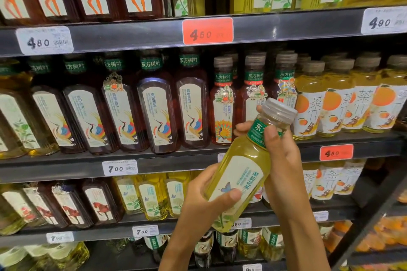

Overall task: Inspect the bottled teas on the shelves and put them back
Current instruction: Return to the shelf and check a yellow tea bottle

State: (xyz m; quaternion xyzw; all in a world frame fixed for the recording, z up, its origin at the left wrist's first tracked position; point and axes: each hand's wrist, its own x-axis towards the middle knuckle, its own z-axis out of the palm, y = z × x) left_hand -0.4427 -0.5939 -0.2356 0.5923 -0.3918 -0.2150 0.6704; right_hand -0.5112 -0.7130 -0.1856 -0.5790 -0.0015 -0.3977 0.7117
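both hands hold 1 yellow tea bottle point(243, 167) tilted before the shelf point(154, 164): left hand point(206, 200) fingers curled round its base, right hand point(280, 156) fingers wrapped round its neck below the cap point(278, 109).

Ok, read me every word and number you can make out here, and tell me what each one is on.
"茉莉花茶": label of the held bottle, gripped by left hand and right hand.
"东方树叶": neck bands of the dark bottles.
"青柑普洱": their labels.
"茶π": orange-print bottles.
"480": white tag.
"450": red tag.
"490": right white tag.
"700": lower tag.
Small print and barcodes: too blurred.
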